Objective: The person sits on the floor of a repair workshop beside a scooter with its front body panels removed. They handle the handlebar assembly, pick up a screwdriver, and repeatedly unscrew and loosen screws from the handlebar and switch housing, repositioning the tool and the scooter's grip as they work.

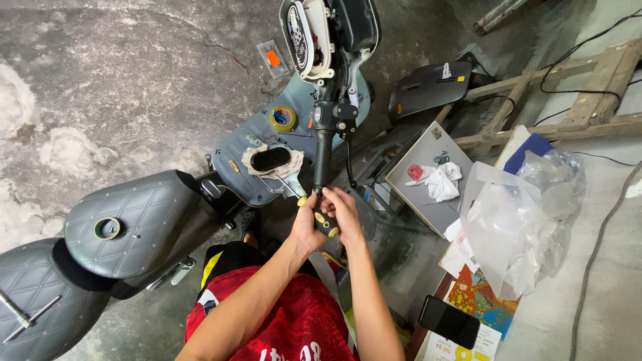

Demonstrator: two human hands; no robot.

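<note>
Both hands meet at the lower end of a black handlebar grip (323,160) on a grey scooter. Left hand (305,224) is curled round the tip of the grip from the left, its fingers closed on it. Right hand (346,212) is wrapped round a screwdriver (326,222) with a black and yellow handle, which lies between the two palms and points up toward the end of the grip; the blade itself is hidden by the fingers.

Above the grip sits the black switch block (336,115) with a brake lever (350,160) hanging just beside the grip on its right. Higher up is the scooter's opened headlight housing (319,30), white inside. On the grey footboard panel (257,144) lie a roll of yellowish tape (283,118) and a black oval part resting on a pale rag (272,162). The quilted grey seat (137,224) is to the left, with a small roll of tape (107,228) on it, and a cross-shaped wrench (23,317) lies on the rear seat pad.

To the right, a grey panel (418,180) holds a white cloth (441,180) and a small red item. Crumpled clear plastic bags (528,214) lie further right, near wooden frames (568,100), and a black phone (449,321) rests on papers at the bottom edge. The person wears a red shirt (281,321).
</note>
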